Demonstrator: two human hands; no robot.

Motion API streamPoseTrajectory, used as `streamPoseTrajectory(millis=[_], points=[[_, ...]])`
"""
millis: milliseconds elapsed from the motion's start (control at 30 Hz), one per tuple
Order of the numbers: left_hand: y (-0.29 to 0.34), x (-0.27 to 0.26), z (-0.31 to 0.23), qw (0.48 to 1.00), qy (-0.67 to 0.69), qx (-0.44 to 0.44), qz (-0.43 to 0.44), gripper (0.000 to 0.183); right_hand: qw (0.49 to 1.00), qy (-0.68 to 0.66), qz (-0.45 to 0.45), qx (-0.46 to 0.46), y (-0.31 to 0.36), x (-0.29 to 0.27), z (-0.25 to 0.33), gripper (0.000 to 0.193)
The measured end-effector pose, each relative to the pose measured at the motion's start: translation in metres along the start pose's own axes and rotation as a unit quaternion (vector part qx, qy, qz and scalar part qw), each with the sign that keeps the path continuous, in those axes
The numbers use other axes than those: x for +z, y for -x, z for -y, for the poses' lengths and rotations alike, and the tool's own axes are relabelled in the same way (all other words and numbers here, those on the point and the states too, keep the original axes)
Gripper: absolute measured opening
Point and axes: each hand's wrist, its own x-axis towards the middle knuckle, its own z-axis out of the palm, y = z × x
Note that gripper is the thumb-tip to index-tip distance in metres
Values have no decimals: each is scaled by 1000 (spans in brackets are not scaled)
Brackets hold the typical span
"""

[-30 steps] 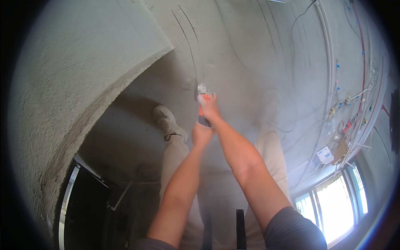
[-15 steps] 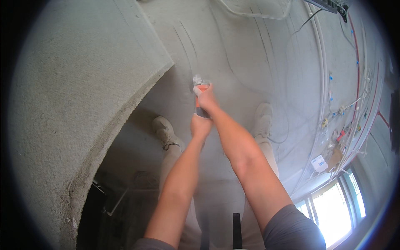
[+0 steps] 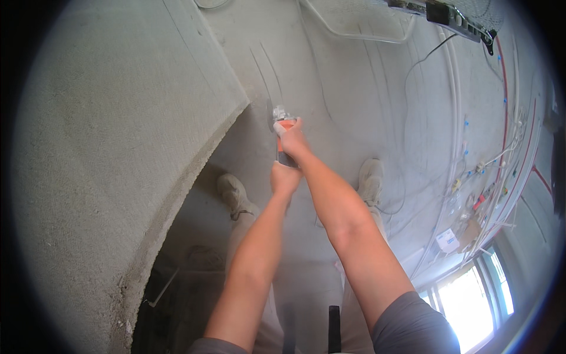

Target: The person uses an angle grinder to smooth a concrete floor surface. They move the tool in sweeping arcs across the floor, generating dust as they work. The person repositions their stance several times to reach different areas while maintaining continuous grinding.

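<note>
Both my hands are wrapped around an orange and black angle grinder [image 3: 279, 144] low over the grey concrete floor [image 3: 336, 76]. My right hand [image 3: 292, 139] closes on the front of its body, just behind the silver gear head. Behind it, my left hand [image 3: 285, 178] grips the dark rear end. A thin disc [image 3: 269, 111] stands on edge on the grinder's left side; haze blurs where it meets the floor. Two dark parallel lines [image 3: 266, 68] run along the floor ahead of the disc.
A rough concrete slab or wall edge [image 3: 194, 171] rises close on my left. My shoes [image 3: 369, 180] stand apart behind the grinder. A cable [image 3: 404, 118] loops on the right, near pipes [image 3: 455, 106] and a white box [image 3: 447, 241]. A metal-framed object [image 3: 451, 19] is at upper right. Dust hangs about.
The floor, its dark lines and my shoes sit lower in the picture, while the grinder stays almost in place, so it is slightly farther forward. More of the upper-right metal-framed object shows. Both grips are unchanged.
</note>
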Motion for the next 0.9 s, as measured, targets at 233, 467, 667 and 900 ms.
streamPoseTrajectory(millis=[233,467,667,900], points=[[-3,-2,-22,1000,13,-21,-12,43,998,33,-38,-33,-4,-3,19,105],[-28,3,-42,995,100,0,5,44,997,10,-11,-75,-24,-22,48,104],[-28,8,-48,999,39,-6,-21,40,994,32,-56,-93,-37,-13,47,105],[-33,5,-66,996,59,-69,11,39,994,87,0,-63,-32,-32,68,108]])
